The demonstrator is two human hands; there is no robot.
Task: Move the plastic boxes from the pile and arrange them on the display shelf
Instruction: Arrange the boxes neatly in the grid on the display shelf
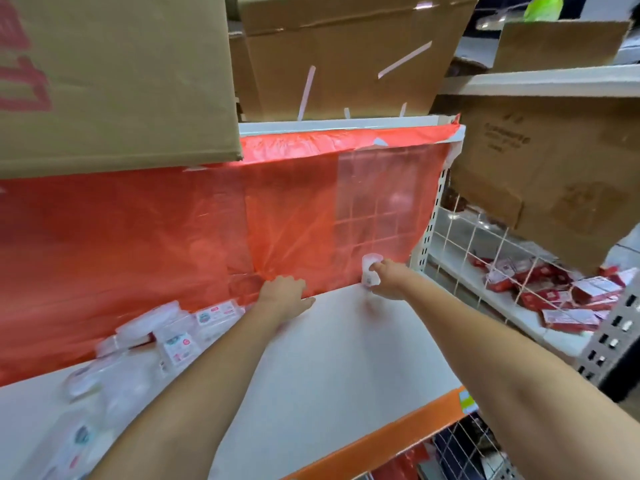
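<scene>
Right hand (387, 278) pinching a small clear plastic box (370, 273) at the back right of the white display shelf (332, 358), against the red plastic sheet (166, 230). Left hand (284, 293) flat, fingers straight, holding nothing, pressed to shelf and sheet. Pile of clear boxes (149, 337) at left on the same shelf.

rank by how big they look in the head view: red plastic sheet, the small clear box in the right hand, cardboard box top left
1. red plastic sheet
2. cardboard box, though nearness to the camera inflates it
3. clear box, gripped by the right hand

Blurred plastic boxes (114, 368) at left; box labels (176, 344) too smeared to read.
</scene>
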